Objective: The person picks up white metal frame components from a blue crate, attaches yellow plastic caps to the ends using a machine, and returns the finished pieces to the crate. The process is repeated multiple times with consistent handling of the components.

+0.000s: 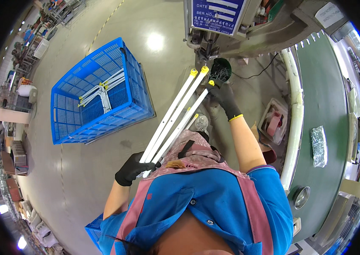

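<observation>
Several long white tubes [175, 111] with yellow end fittings slant up from my lap toward a machine head [205, 49]. My left hand [132, 169], in a black glove, is closed around their lower ends. My right hand [224, 98], also black-gloved with a yellow cuff edge, grips the upper end of the rightmost tube beside its yellow fitting [211, 83]. The middle tube's yellow fitting [204, 69] sits right below the machine's tip; whether they touch I cannot tell. Two shorter yellow-tipped ends show lower down, partly hidden behind the tubes.
A blue plastic crate [139, 100] at left holds similar white tube parts [103, 95]. A dark bowl [221, 70] of small metal pieces sits behind my right hand. To the right runs a green conveyor belt [316, 114] carrying a clear plastic packet [319, 146] and a round metal dish [302, 197].
</observation>
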Available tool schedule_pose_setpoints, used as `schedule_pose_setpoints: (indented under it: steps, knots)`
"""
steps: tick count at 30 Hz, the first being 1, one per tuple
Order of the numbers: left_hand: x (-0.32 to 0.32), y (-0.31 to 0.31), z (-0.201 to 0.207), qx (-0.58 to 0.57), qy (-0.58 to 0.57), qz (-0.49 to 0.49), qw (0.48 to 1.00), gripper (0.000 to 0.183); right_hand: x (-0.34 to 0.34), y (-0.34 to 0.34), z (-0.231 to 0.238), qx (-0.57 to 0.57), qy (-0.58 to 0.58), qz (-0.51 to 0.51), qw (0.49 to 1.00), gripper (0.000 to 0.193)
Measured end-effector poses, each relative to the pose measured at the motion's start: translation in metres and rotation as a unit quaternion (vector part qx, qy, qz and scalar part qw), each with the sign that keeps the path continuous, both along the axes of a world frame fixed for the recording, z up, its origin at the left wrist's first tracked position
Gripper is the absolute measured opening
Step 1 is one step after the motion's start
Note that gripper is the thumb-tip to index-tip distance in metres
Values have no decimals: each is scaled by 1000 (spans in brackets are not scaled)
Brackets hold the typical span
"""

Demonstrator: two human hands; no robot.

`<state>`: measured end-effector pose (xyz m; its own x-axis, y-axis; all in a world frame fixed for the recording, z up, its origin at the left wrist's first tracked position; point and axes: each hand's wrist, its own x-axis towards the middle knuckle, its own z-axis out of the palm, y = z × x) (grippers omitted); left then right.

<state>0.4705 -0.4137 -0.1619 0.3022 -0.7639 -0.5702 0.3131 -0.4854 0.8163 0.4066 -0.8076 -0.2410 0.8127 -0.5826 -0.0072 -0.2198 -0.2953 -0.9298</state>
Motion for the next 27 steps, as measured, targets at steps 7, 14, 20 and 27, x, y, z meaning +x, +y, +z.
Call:
schedule_pose_setpoints:
  steps: [7, 14, 20, 27]
  knots:
    - [-22, -2, 9, -20, 10, 93, 995, 43, 5, 3, 34, -87, 5, -75, 993, 29]
    - [-33, -2, 14, -31, -7, 151, 988, 42, 25, 4, 62, 117, -94, -93, 984, 31]
    - [-29, 2, 6, -46, -2, 165, 985, 39, 40, 6, 69, 137, -241, -29, 960, 29]
    - [-27, 0, -16, -8, 9, 194, 981, 37, 45, 6, 75, -22, -75, -63, 995, 29]
